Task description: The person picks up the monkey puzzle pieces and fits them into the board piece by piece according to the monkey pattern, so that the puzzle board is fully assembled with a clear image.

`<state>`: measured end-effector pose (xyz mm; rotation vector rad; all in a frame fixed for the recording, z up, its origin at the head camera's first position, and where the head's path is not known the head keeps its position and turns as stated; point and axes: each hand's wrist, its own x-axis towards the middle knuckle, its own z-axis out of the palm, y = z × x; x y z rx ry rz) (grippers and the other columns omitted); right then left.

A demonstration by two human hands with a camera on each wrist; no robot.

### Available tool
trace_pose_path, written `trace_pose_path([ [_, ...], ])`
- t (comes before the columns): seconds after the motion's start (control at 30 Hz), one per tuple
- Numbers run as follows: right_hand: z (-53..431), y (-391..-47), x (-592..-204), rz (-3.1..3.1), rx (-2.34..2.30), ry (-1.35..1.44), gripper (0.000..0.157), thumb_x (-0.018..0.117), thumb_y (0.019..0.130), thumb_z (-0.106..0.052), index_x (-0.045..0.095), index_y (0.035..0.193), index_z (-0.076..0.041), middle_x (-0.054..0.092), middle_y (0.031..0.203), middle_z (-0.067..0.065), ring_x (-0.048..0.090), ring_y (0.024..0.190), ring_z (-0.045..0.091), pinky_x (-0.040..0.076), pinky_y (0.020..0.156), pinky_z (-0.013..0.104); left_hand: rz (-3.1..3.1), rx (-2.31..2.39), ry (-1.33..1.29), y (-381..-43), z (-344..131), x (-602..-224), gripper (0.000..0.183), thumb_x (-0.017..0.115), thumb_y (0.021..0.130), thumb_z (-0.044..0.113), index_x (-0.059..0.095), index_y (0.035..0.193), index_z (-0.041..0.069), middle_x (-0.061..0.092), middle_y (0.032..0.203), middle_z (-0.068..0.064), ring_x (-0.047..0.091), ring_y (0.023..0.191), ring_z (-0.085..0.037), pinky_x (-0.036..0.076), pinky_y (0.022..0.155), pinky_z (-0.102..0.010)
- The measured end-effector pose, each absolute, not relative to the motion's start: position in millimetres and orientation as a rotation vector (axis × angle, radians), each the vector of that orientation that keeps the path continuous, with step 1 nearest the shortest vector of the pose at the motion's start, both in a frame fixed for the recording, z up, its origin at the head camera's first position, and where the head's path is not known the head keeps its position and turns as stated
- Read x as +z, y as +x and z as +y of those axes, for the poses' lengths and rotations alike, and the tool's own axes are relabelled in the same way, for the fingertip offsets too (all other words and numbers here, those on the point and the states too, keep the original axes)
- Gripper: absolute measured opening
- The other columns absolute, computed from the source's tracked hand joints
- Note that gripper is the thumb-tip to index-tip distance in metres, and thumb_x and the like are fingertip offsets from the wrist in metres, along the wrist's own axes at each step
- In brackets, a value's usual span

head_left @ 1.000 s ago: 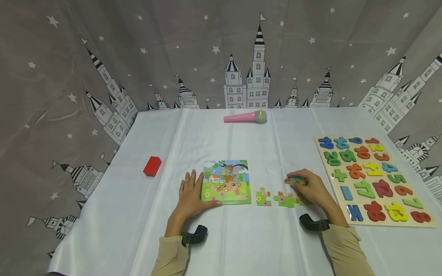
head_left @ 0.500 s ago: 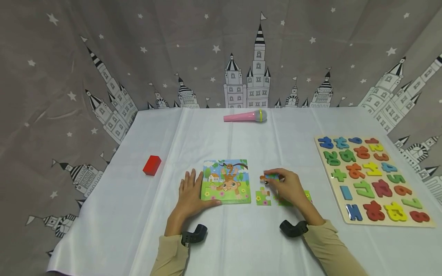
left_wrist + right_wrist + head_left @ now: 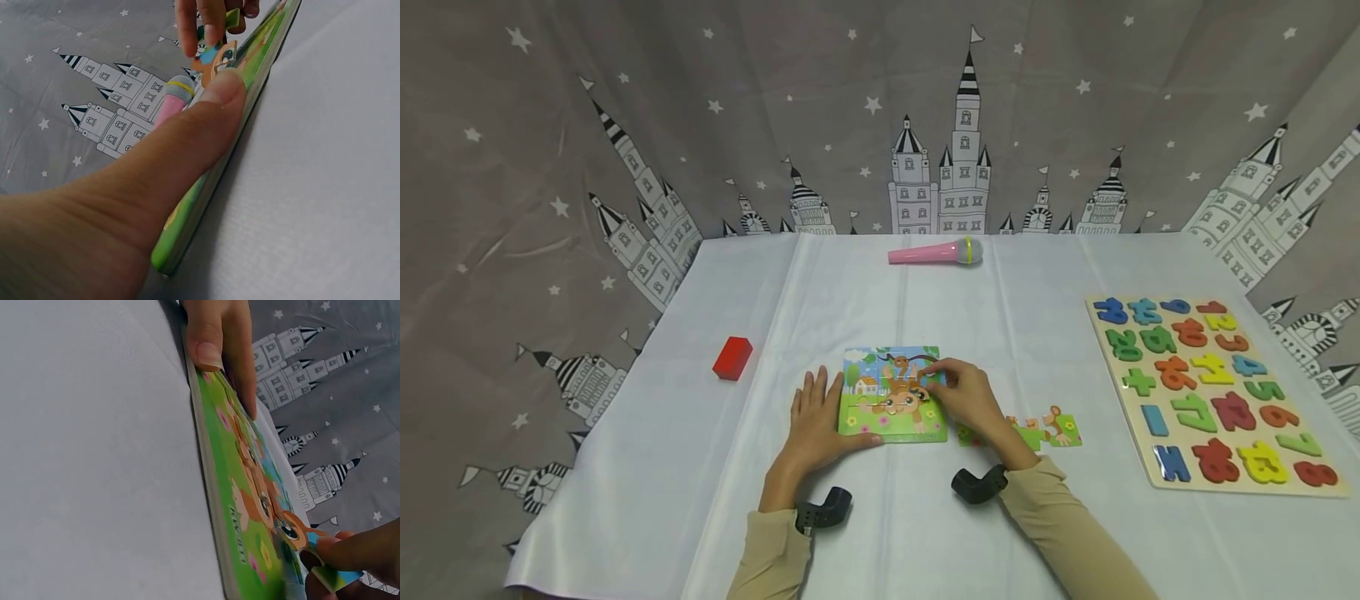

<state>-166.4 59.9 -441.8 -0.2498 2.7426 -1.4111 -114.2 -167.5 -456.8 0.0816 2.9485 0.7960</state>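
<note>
Castle-printed fabric [image 3: 775, 92] is backing the white surface [image 3: 820, 292], where the outstretched left hand [image 3: 812, 427] is touching the puzzle board [image 3: 895, 438], probably steadying it, while the right hand [image 3: 973, 402] is pinching a piece [image 3: 297, 532] over its right side.

Partly hidden behind right hand [image 3: 972, 404] in head view: loose puzzle pieces [image 3: 1062, 428]. Largely covered by same hand there: held piece [image 3: 295, 534]. Cut off by bottom edge: left sleeve [image 3: 767, 546], right sleeve [image 3: 1071, 529]. In left wrist view, hidden behind left hand [image 3: 134, 187]: lower handle of microphone [image 3: 174, 103]. Cut off at top: puzzle board [image 3: 172, 247]. In right wrist view, too small to read surely: board's lettering [image 3: 238, 534].
</note>
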Motion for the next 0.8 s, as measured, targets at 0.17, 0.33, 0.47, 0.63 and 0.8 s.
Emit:
trace_pose_path([
  [0.17,52.2,-168.3,-441.8,2.699,-1.414,-0.221,0.033,0.069,0.079,-0.012,0.062,0.111,-0.010,0.046,0.061,-0.001,0.033,0.051,0.010,0.028,0.048,0.020,2.954,0.782,0.086,-114.4,-167.2,-456.4,0.113,0.073,0.062,0.058,0.019,0.144,0.004,0.003,0.152,-0.020,-0.005,0.140,-0.037,0.001,0.113,-0.054],
  [0.33,47.1,-168.1,-441.8,2.684,-1.411,-0.149,0.041,0.069,0.078,-0.013,0.054,0.115,-0.003,0.051,0.066,0.002,0.039,0.051,0.010,0.032,0.049,0.020,2.952,0.785,0.087,-114.2,-166.9,-455.5,0.113,0.073,0.062,0.057,0.019,0.144,0.003,0.003,0.152,-0.020,-0.005,0.140,-0.037,0.001,0.113,-0.054],
  [0.47,44.4,-166.3,-441.5,2.728,-1.370,-0.147,0.035,0.071,0.076,-0.015,0.060,0.106,-0.001,0.059,0.080,0.009,0.048,0.061,0.012,0.039,0.055,0.021,2.947,0.788,0.083,-114.1,-166.7,-455.4,0.113,0.073,0.062,0.057,0.019,0.144,0.003,0.003,0.152,-0.020,-0.005,0.140,-0.037,0.001,0.113,-0.054],
  [0.63,43.5,-163.3,-440.0,2.826,-1.308,-0.198,0.033,0.073,0.074,-0.017,0.065,0.101,-0.001,0.058,0.092,0.014,0.052,0.078,0.019,0.045,0.067,0.030,2.946,0.789,0.083,-114.3,-166.6,-455.5,0.113,0.074,0.062,0.057,0.019,0.144,0.003,0.003,0.152,-0.020,-0.005,0.140,-0.037,0.001,0.113,-0.054],
  [0.8,44.5,-161.4,-440.6,2.852,-1.277,-0.204,0.033,0.073,0.075,-0.019,0.066,0.102,0.000,0.055,0.093,0.014,0.050,0.082,0.021,0.044,0.071,0.034,2.945,0.783,0.085,-114.2,-166.7,-455.1,0.113,0.074,0.062,0.057,0.019,0.144,0.003,0.003,0.152,-0.020,-0.005,0.140,-0.037,0.001,0.113,-0.054],
])
